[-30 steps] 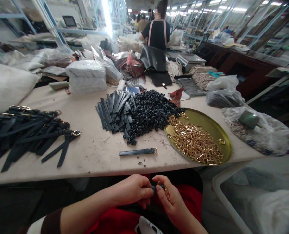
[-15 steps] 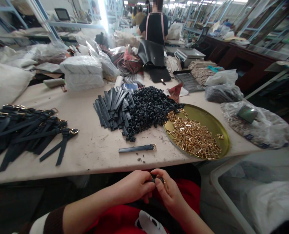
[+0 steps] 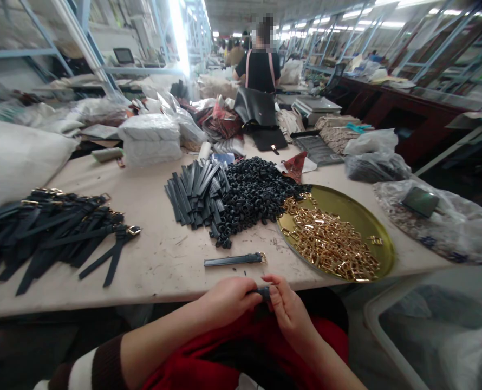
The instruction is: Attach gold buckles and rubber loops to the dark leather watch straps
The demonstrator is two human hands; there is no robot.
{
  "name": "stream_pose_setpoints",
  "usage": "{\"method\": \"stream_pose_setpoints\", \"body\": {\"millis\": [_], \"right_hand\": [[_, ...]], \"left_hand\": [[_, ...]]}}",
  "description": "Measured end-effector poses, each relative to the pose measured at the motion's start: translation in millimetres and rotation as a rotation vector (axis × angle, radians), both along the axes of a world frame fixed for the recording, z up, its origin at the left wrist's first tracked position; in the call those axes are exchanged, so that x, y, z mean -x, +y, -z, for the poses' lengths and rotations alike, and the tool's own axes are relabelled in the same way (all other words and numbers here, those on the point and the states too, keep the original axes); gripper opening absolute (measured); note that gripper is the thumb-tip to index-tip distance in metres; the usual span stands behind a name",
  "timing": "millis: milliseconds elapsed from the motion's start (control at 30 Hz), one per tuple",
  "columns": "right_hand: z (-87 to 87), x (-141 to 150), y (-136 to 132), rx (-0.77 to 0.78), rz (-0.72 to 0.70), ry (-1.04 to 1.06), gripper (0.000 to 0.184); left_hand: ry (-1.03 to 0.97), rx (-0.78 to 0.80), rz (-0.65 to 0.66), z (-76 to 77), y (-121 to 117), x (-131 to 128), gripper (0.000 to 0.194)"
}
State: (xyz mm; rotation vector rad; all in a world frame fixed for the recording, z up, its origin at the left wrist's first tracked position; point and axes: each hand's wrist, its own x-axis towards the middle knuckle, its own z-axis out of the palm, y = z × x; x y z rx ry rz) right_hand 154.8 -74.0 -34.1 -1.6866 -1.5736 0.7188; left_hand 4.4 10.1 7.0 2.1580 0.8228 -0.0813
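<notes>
Just in front of the table edge, my left hand [image 3: 232, 297] and my right hand [image 3: 290, 307] pinch a short dark leather strap [image 3: 262, 293] between them. Fingers cover most of this strap, so whether a buckle is on it cannot be made out. On the table beyond lies a single dark strap [image 3: 233, 260] with a gold buckle at its right end. Farther back is a pile of plain dark strips [image 3: 196, 189], touching a heap of small dark leather loops [image 3: 253, 195]. Gold buckles [image 3: 334, 238] cover much of a round gold tray [image 3: 381, 238] on the right.
Buckled dark straps [image 3: 62, 233] are heaped at the left. Plastic-wrapped bundles [image 3: 149, 138], a black bag piece [image 3: 257, 111] and a bagged pile [image 3: 440, 222] stand around the back and right. A pale bin [image 3: 373, 319] sits below the table at right. A person [image 3: 261, 70] is farther off.
The view has tilted up slightly and shifted left. More of the dark strap shows between my hands; the gold piece seen by my right fingers is now hidden.
</notes>
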Motion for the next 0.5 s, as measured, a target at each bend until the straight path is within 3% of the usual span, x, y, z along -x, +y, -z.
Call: {"method": "stream_pose_setpoints", "body": {"millis": [167, 267, 367, 433, 500], "right_hand": [[13.5, -10, 43, -0.008, 0.099, -0.479, 0.035], [31.2, -11, 58, -0.098, 0.085, -0.664, 0.031], [44.8, -19, 58, -0.1, 0.058, -0.58, 0.03], [49.1, -26, 55, -0.108, 0.051, -0.491, 0.029], [50.8, -32, 51, -0.146, 0.05, -0.41, 0.027]], "left_hand": [[0.118, -0.594, -0.076, 14.5, 31, 2, 0.024], [0.172, -0.687, -0.052, 27.1, 34, 1, 0.015], [0.161, -0.751, 0.021, 37.6, 31, 11, 0.014], [0.182, -0.698, -0.055, 38.9, 31, 34, 0.01], [0.247, -0.641, -0.253, 35.5, 36, 72, 0.013]]}}
